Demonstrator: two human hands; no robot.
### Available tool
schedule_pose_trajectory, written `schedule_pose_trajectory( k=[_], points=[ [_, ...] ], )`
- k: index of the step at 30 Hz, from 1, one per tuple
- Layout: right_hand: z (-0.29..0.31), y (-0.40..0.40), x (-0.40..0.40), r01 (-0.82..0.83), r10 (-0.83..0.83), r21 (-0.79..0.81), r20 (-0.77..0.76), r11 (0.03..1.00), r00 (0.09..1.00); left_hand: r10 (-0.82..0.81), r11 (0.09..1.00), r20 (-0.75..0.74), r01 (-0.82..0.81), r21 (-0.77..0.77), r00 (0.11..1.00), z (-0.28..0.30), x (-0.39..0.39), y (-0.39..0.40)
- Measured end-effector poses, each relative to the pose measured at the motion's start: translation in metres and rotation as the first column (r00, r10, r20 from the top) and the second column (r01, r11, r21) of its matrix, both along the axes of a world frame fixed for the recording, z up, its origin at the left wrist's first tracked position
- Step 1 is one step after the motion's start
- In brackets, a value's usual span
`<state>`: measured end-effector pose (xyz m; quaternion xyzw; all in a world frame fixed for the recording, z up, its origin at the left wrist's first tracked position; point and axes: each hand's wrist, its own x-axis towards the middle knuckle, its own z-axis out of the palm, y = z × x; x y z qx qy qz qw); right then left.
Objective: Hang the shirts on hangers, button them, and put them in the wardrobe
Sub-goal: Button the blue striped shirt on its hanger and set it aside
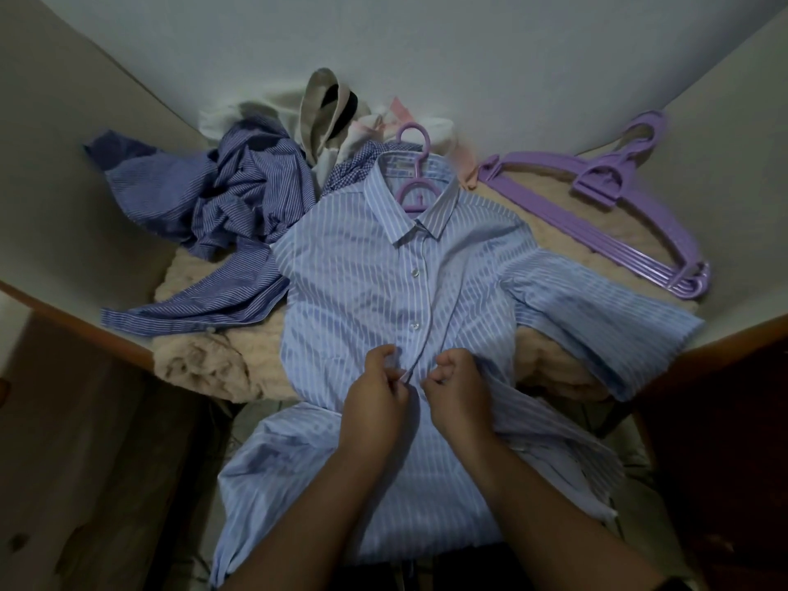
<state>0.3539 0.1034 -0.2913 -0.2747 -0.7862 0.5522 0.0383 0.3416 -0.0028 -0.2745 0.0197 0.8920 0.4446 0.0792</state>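
Note:
A light blue striped shirt (362, 292) lies flat on a beige blanket (200, 364), collar away from me, with a purple hanger (415, 194) inside its neck and the hook sticking out above. Two upper buttons on the placket look fastened. My left hand (379, 398) pinches the left edge of the placket at mid-chest. My right hand (456, 390) pinches the right edge just beside it. The shirt's lower half hangs over the front edge toward me.
A crumpled darker blue striped shirt (221, 206) lies at the left. A beige tote bag (328, 117) and pale cloths sit at the back by the wall. A stack of purple hangers (631, 215) lies at the right.

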Motion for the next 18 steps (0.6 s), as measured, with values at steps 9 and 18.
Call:
schedule_pose_trajectory(
  k=[9,18],
  points=[
    [0.015,0.001,-0.004,0.010,-0.017,-0.111,-0.063,0.994,0.998,0.131,0.894,0.252,-0.224,0.389,0.959,0.015,-0.003,-0.001],
    [0.029,0.013,-0.014,0.053,-0.068,-0.394,-0.025,0.918,0.997,0.088,0.845,0.254,-0.207,0.493,0.963,0.032,-0.010,0.000]
  ],
)
